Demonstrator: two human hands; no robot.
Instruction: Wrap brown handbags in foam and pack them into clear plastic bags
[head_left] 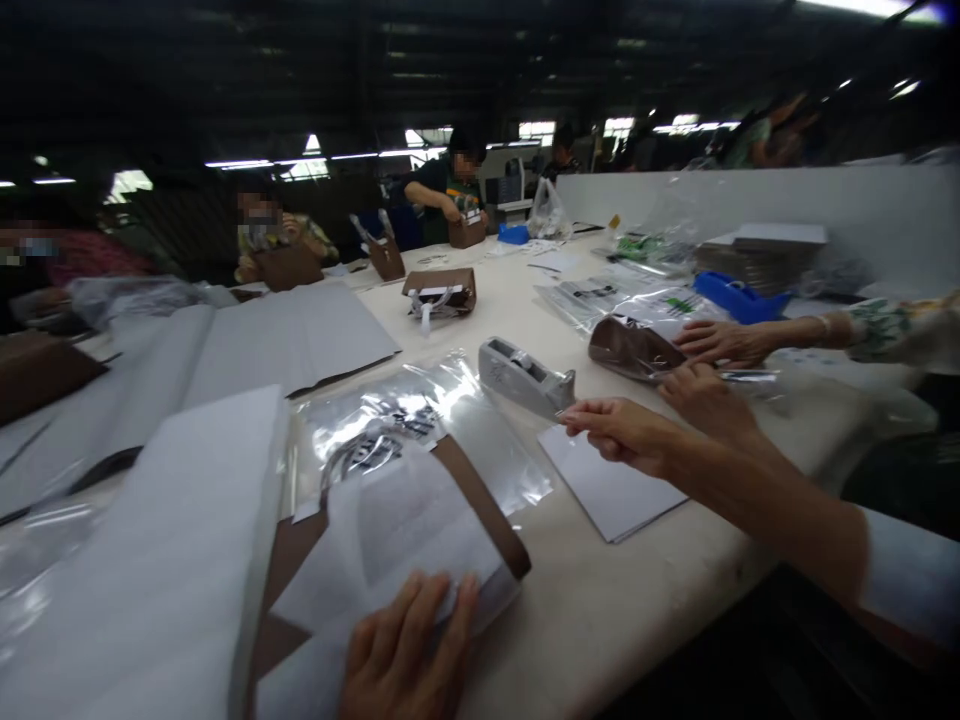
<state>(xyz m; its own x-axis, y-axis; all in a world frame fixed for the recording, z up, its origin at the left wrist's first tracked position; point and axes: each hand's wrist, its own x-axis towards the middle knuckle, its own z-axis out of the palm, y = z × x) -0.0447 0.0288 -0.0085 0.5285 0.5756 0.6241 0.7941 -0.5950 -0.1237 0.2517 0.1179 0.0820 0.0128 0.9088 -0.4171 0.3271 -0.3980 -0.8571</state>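
My left hand (412, 640) lies with outstretched fingers on white wrapping paper (420, 510), pressing it against a brown handbag (480, 500). The bag rests on its side, its handles (360, 450) in clear wrap. Beside the cutting end of a grey tape dispenser (525, 378), my right hand (619, 432) is closed in a pinch. A small bit of clear tape seems to show at its fingertips. Under the bag's far side is a clear plastic bag (480, 430) with dark print. White sheets (607, 490) lie below my right hand.
At right, a co-worker's hands (720, 342) handle a brown bag (637, 345) in clear plastic, near a blue tape dispenser (739, 297). A white foam-like sheet stack (172, 540) stands at left. Another brown handbag (442, 290) sits mid-table. Several people work across the table.
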